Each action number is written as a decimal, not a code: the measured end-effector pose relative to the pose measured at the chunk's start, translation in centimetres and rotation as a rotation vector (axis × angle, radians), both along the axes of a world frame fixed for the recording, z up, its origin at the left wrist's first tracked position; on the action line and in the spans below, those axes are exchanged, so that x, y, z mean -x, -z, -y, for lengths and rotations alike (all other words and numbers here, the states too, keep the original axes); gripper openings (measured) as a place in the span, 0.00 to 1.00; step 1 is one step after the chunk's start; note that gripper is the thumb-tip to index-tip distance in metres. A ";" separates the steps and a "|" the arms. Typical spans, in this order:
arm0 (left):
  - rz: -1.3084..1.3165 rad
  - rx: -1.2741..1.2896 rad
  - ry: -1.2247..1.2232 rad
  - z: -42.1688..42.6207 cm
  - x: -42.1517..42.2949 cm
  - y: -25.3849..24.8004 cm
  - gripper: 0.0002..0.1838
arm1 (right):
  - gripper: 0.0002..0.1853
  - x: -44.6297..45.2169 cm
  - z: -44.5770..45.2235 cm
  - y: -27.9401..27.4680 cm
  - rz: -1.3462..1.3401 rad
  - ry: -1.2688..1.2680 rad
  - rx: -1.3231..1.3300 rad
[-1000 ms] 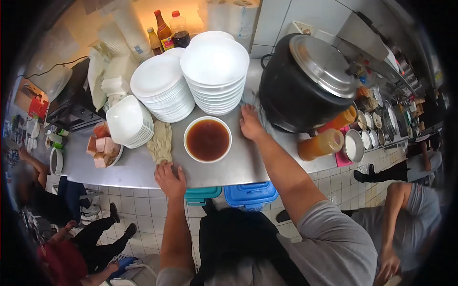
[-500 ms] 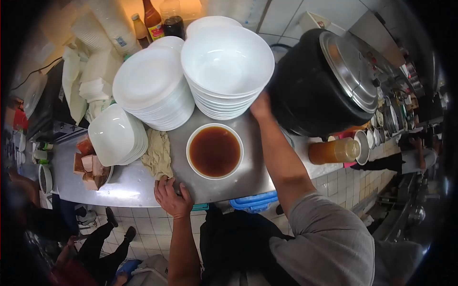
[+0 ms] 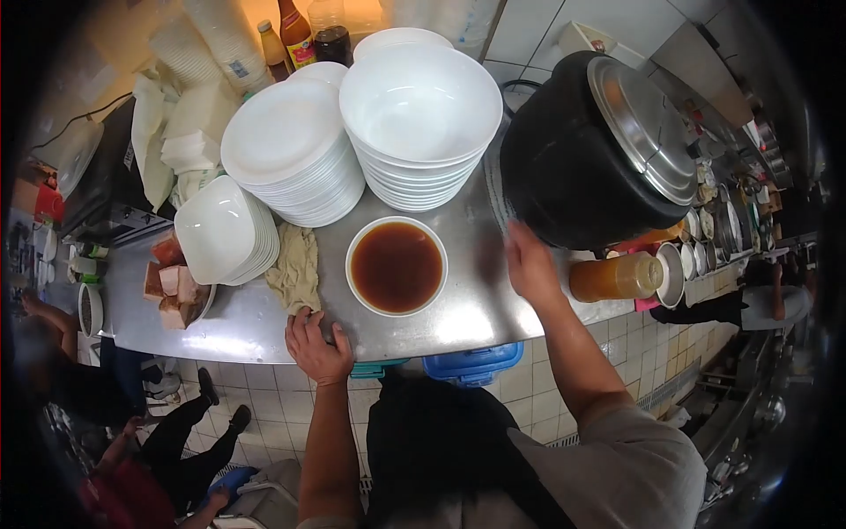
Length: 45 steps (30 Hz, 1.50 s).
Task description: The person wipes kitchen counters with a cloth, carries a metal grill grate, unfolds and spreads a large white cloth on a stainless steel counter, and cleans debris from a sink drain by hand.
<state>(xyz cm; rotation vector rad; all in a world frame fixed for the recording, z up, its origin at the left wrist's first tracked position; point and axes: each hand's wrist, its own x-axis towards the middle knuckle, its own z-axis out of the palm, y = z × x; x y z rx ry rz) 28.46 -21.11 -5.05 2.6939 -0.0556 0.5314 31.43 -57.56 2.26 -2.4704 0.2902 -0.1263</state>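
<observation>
My left hand [image 3: 319,346] rests on the front edge of the steel counter [image 3: 238,326], fingers apart, its fingertips at the lower end of a crumpled beige cloth [image 3: 295,266]. Right of the cloth stands a white bowl of reddish-brown liquid [image 3: 397,266]. My right hand [image 3: 531,263] is over the counter between that bowl and the big black pot [image 3: 564,159], slightly blurred; whether its fingers hold anything is unclear. A grey-blue cloth [image 3: 496,181] lies along the pot's left side. Behind the filled bowl rise stacked white bowls [image 3: 419,110] and stacked plates [image 3: 286,145].
Square dishes [image 3: 220,231] and pinkish-brown blocks [image 3: 176,286] are at the left. An amber squeeze bottle [image 3: 617,277] lies at the right. Sauce bottles [image 3: 297,37] stand behind. Blue [image 3: 474,361] and teal lids show below the counter. Other people are at both sides.
My right hand has come back from beside the bowl stack and pot toward the counter's front and right. My left hand stays by the beige cloth. The camera view has shifted.
</observation>
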 end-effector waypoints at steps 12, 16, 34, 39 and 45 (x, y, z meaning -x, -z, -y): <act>-0.019 -0.008 -0.022 0.1 -0.4 -0.1 0.18 | 0.25 -27.3 0.8 7.8 0.348 0.137 -1.019; -0.038 0.007 -0.012 0.1 -0.4 -0.3 0.18 | 0.26 -29.8 2.2 11.7 0.399 0.067 -0.933; 0.010 -0.037 -0.028 0.2 0.2 0.4 0.18 | 0.28 5.2 3.0 6.6 0.171 0.069 0.335; 0.034 -0.001 -0.010 -0.1 0.3 0.8 0.18 | 0.19 6.7 3.0 3.8 0.256 0.005 0.171; 0.044 0.007 -0.013 -0.5 0.4 1.1 0.18 | 0.15 14.6 0.6 -0.8 0.074 -0.055 -0.260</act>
